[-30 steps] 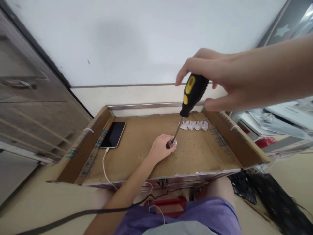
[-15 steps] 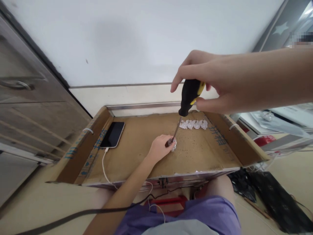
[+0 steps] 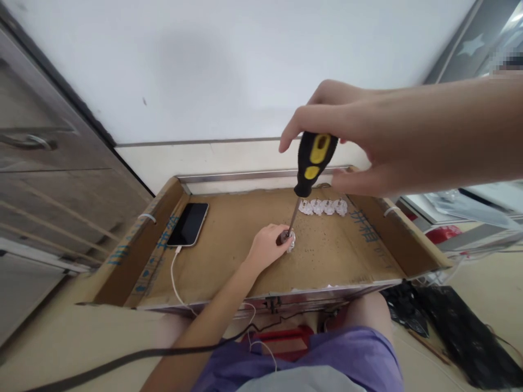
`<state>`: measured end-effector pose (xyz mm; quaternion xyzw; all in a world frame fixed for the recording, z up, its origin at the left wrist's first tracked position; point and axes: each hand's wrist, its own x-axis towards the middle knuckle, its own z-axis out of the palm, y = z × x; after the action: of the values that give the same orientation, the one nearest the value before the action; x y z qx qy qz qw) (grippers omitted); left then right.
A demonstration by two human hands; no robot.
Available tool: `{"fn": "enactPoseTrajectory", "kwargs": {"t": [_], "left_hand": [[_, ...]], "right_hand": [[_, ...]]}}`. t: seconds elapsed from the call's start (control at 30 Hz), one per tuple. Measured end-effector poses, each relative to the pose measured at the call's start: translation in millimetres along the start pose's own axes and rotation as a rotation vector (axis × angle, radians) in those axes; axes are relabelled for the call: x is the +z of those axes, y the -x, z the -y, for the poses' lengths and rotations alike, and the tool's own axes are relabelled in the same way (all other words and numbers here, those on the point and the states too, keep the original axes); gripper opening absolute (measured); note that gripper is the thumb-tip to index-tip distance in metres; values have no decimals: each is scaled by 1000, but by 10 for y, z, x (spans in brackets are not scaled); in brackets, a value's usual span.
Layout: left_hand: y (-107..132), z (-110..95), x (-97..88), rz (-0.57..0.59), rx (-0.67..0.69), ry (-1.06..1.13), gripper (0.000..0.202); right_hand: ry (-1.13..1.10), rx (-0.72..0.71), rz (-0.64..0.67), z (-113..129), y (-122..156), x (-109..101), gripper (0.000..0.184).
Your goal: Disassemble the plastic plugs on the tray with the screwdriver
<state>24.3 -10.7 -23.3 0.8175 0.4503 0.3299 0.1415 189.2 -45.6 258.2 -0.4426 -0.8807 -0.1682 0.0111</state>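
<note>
My right hand curls loosely over the black and yellow handle of a screwdriver. Its index finger sticks out past the handle, and the thumb looks apart from it. The thin shaft slants down to my left hand, which is closed on the cardboard surface. Between those fingers is a small dark brown part beside a clear plastic piece. The fingers partly hide both, and the screwdriver tip meets them there. A row of several similar clear plastic pieces with metal pins lies behind.
A shallow cardboard tray with raised side flaps forms the work surface. On its left lies a phone with a white cable. A white wall stands behind. A dark strap crosses below, over my lap.
The screwdriver handle has turned, so its yellow inlays now face me. My right thumb has come away from the handle. My left hand stays in place.
</note>
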Motion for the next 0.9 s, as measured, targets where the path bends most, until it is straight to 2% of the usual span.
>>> {"fn": "enactPoseTrajectory", "kwargs": {"t": [0.03, 0.1, 0.17, 0.23, 0.3, 0.37, 0.43, 0.47, 0.57, 0.7, 0.77, 0.83, 0.9], "left_hand": [[-1, -2, -2, 0, 1, 4, 20], [-3, -9, -7, -2, 2, 7, 19], [-4, -16, -13, -4, 4, 2, 18], [-4, -18, -15, -2, 12, -2, 18], [-4, -16, -14, -2, 21, -1, 17], [-3, -12, -12, -11, 25, 1, 16], [-1, -14, -13, -20, 30, 3, 16], [0, -17, -15, -22, 35, 8, 16], [1, -33, -24, -22, 37, 32, 17], [1, -36, -27, -16, 9, 41, 23], [2, -26, -22, -12, 7, 32, 26], [4, -15, -16, -12, 13, 27, 27], [5, -10, -13, -16, 15, 31, 26]], "right_hand": [[47, 15, 14, 10, -2, -6, 55], [130, 36, 21, 4, -4, -8, 47], [70, -29, 4, -27, -1, 2, 37], [-6, -60, -1, -56, 8, 12, 48], [10, 21, 18, -60, 15, 12, 58], [71, 105, 36, -42, 15, 1, 49], [55, 114, 49, -17, 10, -15, 36], [39, 100, 43, -8, 8, -23, 35], [52, 125, 52, 3, 11, -41, 55], [77, 177, 106, -6, 29, -53, 43], [75, 162, 136, -11, 33, -49, 50], [81, 135, 122, -10, 30, -40, 57], [75, 106, 72, -9, 25, -28, 46]]}}
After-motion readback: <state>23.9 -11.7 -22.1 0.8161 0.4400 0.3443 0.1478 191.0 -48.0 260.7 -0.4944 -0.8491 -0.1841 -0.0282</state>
